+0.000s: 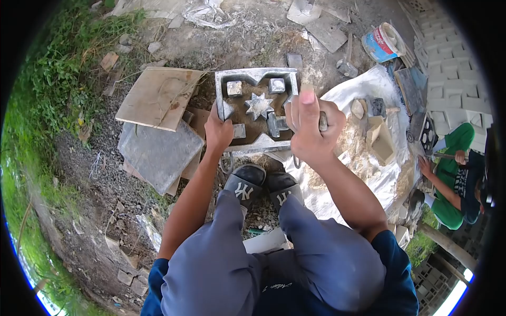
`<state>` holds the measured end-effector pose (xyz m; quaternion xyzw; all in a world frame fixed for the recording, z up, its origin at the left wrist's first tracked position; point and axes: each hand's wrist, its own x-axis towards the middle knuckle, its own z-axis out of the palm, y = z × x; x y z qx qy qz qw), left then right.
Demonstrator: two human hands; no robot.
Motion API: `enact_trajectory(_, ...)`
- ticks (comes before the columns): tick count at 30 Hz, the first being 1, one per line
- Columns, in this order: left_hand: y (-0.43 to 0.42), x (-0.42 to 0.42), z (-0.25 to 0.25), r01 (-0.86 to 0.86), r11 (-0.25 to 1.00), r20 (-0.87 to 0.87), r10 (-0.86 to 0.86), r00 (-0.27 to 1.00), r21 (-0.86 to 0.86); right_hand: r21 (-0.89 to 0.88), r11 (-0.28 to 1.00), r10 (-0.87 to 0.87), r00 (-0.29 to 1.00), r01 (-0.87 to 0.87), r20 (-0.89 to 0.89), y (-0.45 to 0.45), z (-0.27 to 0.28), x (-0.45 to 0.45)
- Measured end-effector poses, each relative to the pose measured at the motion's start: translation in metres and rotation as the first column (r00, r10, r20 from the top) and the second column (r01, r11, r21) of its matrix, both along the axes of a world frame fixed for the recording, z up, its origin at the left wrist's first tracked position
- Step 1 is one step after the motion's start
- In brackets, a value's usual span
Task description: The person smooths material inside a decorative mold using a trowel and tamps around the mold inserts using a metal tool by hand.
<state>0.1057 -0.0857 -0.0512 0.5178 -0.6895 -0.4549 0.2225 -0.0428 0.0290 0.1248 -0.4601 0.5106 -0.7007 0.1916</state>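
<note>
A square grey metal mould [256, 146] lies in front of my feet, with a star-shaped piece [259, 106] at its centre and several small blocks around it. My left hand [218, 129] is wrapped round the mould's left side. At the right side, my right hand [316, 121] is closed with its thumb raised towards the camera. A small roundish object shows between its fingers, too small to name. Part of the mould's right edge is hidden behind this hand.
Flat boards and tiles [158, 152] are stacked on the left. A white sheet [369, 87] with sandy powder lies right, below a paint bucket [382, 42]. Another person [458, 179] crouches at far right, hands at a dark mould. Patterned blocks line the right.
</note>
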Motion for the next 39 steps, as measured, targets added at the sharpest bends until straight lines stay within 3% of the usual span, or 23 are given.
enact_trajectory(1, -0.001, -0.001, -0.001, -0.004, 1.000, -0.033, 0.003, 0.999, -0.024, 0.127, 0.992, 0.007, 0.999, -0.001, -0.042, -0.004, -0.001, -0.003)
enact_trajectory(3, -0.004, -0.002, -0.003, 0.009, 1.000, -0.020, -0.010, 1.000, -0.026, 0.113, 0.994, -0.004, 1.000, 0.007, -0.022, 0.009, 0.011, 0.004)
enact_trajectory(4, -0.002, 0.000, -0.003, 0.013, 1.000, -0.005, -0.013, 1.000, -0.019, 0.009, 1.000, -0.024, 1.000, 0.024, -0.015, 0.011, 0.017, 0.008)
enact_trajectory(7, 0.000, -0.001, 0.007, -0.001, 0.999, 0.044, -0.001, 0.999, 0.044, -0.067, 0.998, 0.019, 0.998, -0.016, 0.051, 0.007, 0.007, 0.000)
enact_trajectory(9, -0.001, -0.002, 0.004, -0.008, 1.000, 0.011, 0.008, 1.000, -0.002, 0.125, 0.992, -0.058, 0.973, 0.030, 0.226, 0.002, 0.010, -0.005)
enact_trajectory(13, -0.001, -0.001, 0.003, 0.001, 1.000, 0.045, -0.002, 0.999, 0.017, -0.076, 0.997, -0.011, 0.972, 0.029, 0.233, 0.017, 0.019, 0.005)
enact_trajectory(15, -0.001, 0.000, 0.003, -0.002, 1.000, 0.028, 0.001, 1.000, 0.026, -0.024, 1.000, 0.006, 0.978, -0.001, 0.206, 0.007, 0.008, -0.003)
enact_trajectory(17, -0.003, -0.003, 0.001, 0.000, 1.000, 0.009, 0.000, 1.000, 0.027, 0.189, 0.982, -0.038, 0.991, 0.013, 0.131, 0.000, 0.011, -0.009)
enact_trajectory(19, -0.001, 0.000, -0.001, 0.003, 1.000, 0.001, -0.003, 1.000, -0.012, 0.173, 0.985, -0.048, 0.986, 0.020, 0.160, 0.007, 0.024, -0.003)
enact_trajectory(21, 0.000, 0.002, -0.001, -0.001, 1.000, 0.019, 0.001, 1.000, 0.023, -0.048, 0.993, 0.119, 0.977, -0.112, 0.176, 0.010, 0.028, -0.001)
enact_trajectory(22, -0.001, 0.000, 0.002, 0.005, 0.999, 0.027, -0.006, 1.000, 0.047, 0.082, 0.982, 0.158, 0.980, -0.169, 0.125, 0.007, 0.013, -0.007)
enact_trajectory(25, -0.002, 0.000, -0.005, 0.011, 1.000, -0.039, -0.012, 0.999, -0.023, 0.160, 0.955, 0.223, 0.961, -0.248, 0.163, -0.005, 0.014, -0.015)
enact_trajectory(27, -0.003, 0.000, -0.011, 0.017, 0.999, -0.014, -0.017, 1.000, -0.037, 0.162, 0.939, 0.273, 0.945, -0.302, 0.178, 0.009, 0.025, -0.022)
enact_trajectory(28, -0.003, 0.001, -0.012, 0.003, 0.999, 0.004, -0.003, 1.000, -0.050, 0.079, 0.939, 0.329, 0.942, -0.334, 0.067, 0.011, 0.027, -0.022)
enact_trajectory(30, 0.001, 0.003, -0.005, -0.018, 1.000, 0.035, 0.019, 0.999, -0.010, -0.020, 0.872, 0.488, 0.865, -0.489, 0.118, 0.004, 0.012, -0.022)
enact_trajectory(33, -0.001, -0.005, 0.003, -0.031, 0.999, 0.038, 0.030, 0.999, 0.029, 0.000, 0.826, 0.549, 0.805, -0.563, 0.226, -0.010, 0.004, -0.028)
enact_trajectory(37, 0.002, -0.002, 0.006, -0.059, 0.997, 0.035, 0.057, 0.998, 0.053, 0.001, 0.909, 0.416, 0.909, -0.416, 0.020, -0.002, 0.017, -0.016)
enact_trajectory(38, 0.002, -0.002, 0.006, -0.041, 0.999, 0.021, 0.040, 0.999, 0.030, 0.121, 0.904, 0.413, 0.911, -0.410, 0.002, -0.008, 0.001, -0.016)
enact_trajectory(39, 0.002, -0.001, 0.003, -0.036, 0.999, 0.018, 0.035, 0.999, 0.028, 0.119, 0.907, 0.408, 0.913, -0.405, -0.001, -0.013, 0.003, -0.013)
